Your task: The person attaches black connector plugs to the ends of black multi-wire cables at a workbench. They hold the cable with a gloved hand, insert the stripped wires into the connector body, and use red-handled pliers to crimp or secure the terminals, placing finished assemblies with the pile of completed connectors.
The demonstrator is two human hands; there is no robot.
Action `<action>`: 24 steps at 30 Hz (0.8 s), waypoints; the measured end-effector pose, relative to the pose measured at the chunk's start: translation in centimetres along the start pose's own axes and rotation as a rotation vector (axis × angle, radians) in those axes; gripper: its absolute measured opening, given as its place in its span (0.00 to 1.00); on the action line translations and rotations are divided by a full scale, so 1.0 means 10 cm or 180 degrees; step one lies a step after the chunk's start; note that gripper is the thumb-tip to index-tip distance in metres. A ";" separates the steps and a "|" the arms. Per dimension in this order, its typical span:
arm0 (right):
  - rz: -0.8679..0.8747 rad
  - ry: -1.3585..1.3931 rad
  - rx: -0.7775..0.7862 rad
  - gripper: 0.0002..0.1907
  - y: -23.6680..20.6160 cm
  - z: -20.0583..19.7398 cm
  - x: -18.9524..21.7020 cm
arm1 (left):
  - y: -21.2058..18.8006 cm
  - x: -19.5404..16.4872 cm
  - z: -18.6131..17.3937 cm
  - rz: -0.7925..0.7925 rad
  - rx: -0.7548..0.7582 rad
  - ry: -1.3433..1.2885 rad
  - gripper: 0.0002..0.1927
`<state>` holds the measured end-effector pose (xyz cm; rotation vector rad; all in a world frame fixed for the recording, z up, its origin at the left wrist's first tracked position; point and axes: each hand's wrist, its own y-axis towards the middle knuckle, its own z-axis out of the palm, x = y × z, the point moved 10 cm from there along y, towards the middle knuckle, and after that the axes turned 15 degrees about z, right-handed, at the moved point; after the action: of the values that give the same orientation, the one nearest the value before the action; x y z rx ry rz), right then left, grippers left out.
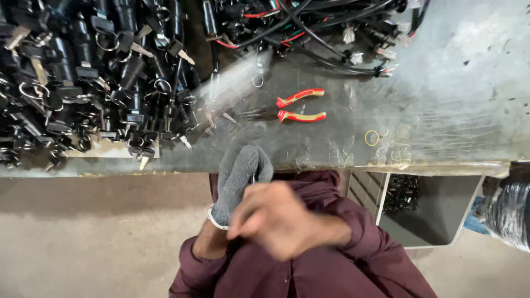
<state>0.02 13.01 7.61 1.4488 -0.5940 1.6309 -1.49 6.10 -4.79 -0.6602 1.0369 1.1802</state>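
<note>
My left hand (240,179) wears a grey knit glove and hovers just below the workbench edge, fingers pressed together and curled. A thin metal sliver (253,178) shows at the glove's right side; I cannot tell what it is. My bare right hand (279,219) is blurred, lying over the glove's wrist with fingers bent against the white cuff (216,216). Whether it grips the cuff is unclear. Pliers with red and yellow handles (295,107) lie on the bench beyond both hands.
A heap of black lock switches with keys (83,77) fills the bench's left. Black wire harnesses (314,33) lie at the back. A yellow rubber band (371,138) sits near the edge. A bin of black parts (402,193) and a black roll (510,212) are at lower right.
</note>
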 end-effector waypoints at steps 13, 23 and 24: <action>0.0349 -0.3292 -0.0543 0.16 0.13 0.05 -0.29 | -0.15 -0.83 -0.21 0.0783 -0.0506 -0.1533 0.22; 0.0749 -0.0453 -0.0569 0.27 0.40 -0.56 0.57 | 0.15 -0.92 0.64 0.1343 0.1481 0.1611 0.11; 0.0472 0.0131 -0.0678 0.22 0.44 -0.58 0.75 | 0.19 -0.90 0.75 0.1218 0.1358 0.0726 0.10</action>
<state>-6.54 17.47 14.32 1.2375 -0.8417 1.6514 -1.42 9.40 6.62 -0.2660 1.6042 1.1696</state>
